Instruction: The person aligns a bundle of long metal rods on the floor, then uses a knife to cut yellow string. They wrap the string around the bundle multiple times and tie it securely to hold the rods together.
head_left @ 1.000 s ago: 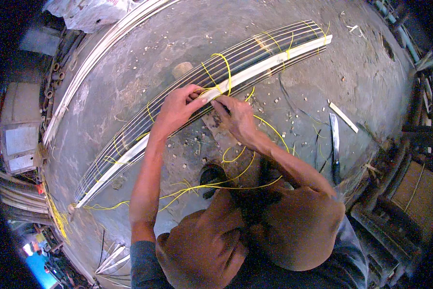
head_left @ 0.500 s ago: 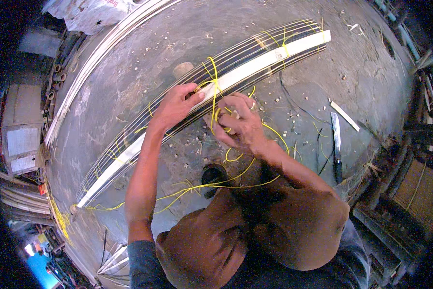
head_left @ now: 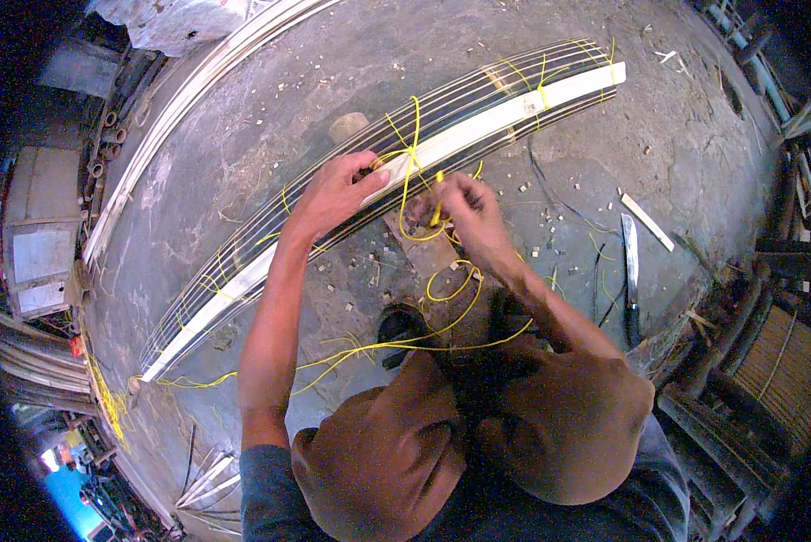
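A long pale wooden slat (head_left: 478,129) lies over a curved mat of thin strips (head_left: 329,176), running from lower left to upper right. Yellow cord (head_left: 412,144) wraps round both at several spots. My left hand (head_left: 335,194) is closed on the slat near its middle, thumb on top and fingers curled at the far side by the cord. Close to the near edge, my right hand (head_left: 474,215) pinches a length of the yellow cord between bent fingers. A loop of that cord hangs between my hands, and its slack trails toward my knees.
A knife (head_left: 630,271) with a dark handle lies at the right beside a short wooden stick (head_left: 647,221). Small wood chips litter the concrete floor. Long pale strips (head_left: 175,135) curve along the left, and a stone (head_left: 349,126) touches the mat's far side.
My right hand has moved slightly up and to the right, drawing the cord, and its fingers have closed into a pinch. My left hand keeps its hold on the slat.
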`<state>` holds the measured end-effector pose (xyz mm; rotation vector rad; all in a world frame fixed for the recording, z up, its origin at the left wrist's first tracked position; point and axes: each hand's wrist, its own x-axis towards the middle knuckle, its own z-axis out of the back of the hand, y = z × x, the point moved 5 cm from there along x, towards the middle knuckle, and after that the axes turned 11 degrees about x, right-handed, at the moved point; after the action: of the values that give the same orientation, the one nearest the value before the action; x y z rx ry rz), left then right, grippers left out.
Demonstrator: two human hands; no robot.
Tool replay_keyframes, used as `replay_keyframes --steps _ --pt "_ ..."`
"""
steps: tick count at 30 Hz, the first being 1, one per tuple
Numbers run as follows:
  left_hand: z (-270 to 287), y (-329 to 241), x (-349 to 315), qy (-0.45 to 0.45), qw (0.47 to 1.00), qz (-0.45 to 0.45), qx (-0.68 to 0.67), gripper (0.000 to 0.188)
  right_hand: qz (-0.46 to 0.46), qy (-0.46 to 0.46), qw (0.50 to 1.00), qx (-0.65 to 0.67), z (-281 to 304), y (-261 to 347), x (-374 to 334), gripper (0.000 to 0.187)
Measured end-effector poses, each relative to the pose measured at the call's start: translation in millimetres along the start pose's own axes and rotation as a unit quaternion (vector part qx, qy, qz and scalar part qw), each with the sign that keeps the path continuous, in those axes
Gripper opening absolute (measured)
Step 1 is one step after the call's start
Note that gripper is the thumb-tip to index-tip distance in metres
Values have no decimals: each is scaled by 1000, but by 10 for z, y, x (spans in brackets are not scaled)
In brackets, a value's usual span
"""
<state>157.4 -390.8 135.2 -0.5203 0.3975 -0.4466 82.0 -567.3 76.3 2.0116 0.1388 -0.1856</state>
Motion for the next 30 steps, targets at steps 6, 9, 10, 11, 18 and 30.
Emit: replay_keyframes --steps 6,9,10,11,18,30 --pt "45 1 -59 -28 1000 -3 -2 30 87 140 981 -105 -307 409 -126 13" --pt "-17 -43 38 -44 998 -38 -39 33 161 264 909 -279 -619 139 -200 13" --pt "-19 -22 30 -34 999 -25 -33 33 162 264 906 -289 -704 25 -194 14" --pt "-25 -2 30 -23 999 -12 -28 33 163 263 902 -301 -734 -51 -185 14" --pt "29 -20 8 -45 998 -27 -39 34 236 89 901 -353 -167 73 -59 18" --pt "59 -38 -36 -33 995 -11 -91 34 140 124 799 -572 -232 169 -94 18"
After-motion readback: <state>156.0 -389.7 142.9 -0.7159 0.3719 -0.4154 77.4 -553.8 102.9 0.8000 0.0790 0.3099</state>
